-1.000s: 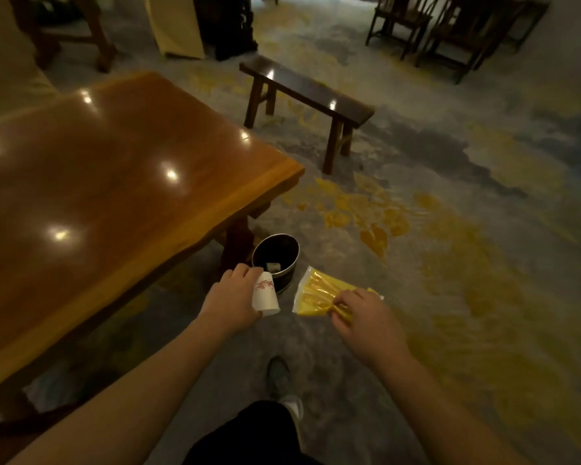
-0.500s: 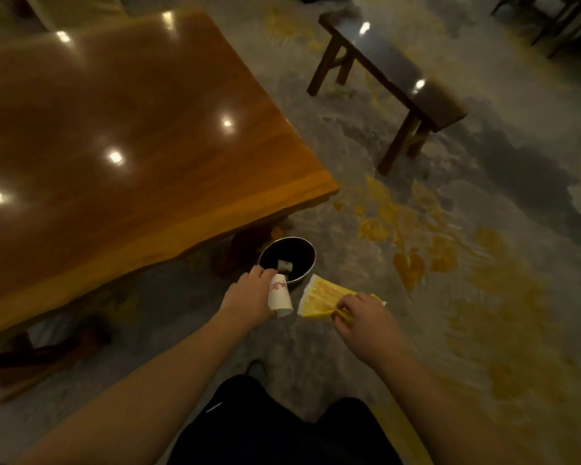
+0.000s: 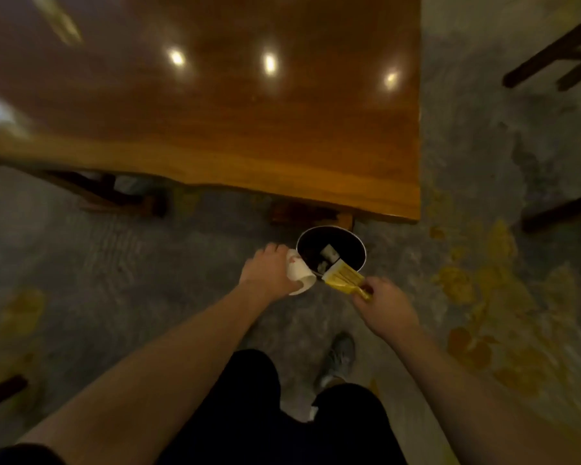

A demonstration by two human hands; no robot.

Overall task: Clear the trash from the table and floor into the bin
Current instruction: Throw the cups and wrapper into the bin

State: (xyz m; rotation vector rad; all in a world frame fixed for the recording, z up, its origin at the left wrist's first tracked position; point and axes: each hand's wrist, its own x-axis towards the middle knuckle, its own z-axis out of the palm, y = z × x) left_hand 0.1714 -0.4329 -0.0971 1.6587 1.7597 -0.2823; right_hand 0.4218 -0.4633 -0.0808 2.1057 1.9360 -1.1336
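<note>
Clearly the wooden table (image 3: 235, 105) is the biggest thing, filling the upper left and centre of the frame, and its top carries only light reflections in the part we can see. Around it lies the grey floor (image 3: 98, 263) with yellow patches, mostly at the right side. Just below the table's near corner, in the centre of the frame, stands the round dark bin (image 3: 356, 241), close to the table leg, probably so that trash can be dropped in from either place; some pale pieces already lie inside it. The left hand (image 3: 269, 271) is closed around a white paper cup (image 3: 299, 273) with a red print, and holds it just left of the bin's rim. The cup is tilted, its long axis running from upper left to lower right, and its open mouth seems to point down and toward the viewer, though blur makes this uncertain. The right hand (image 3: 384, 305) pinches one end of a yellow wrapper (image 3: 344, 278), whose long axis goes from lower right to upper left, so the free end already reaches over the rim. I judge both pieces are ready to be released into the bin.
</note>
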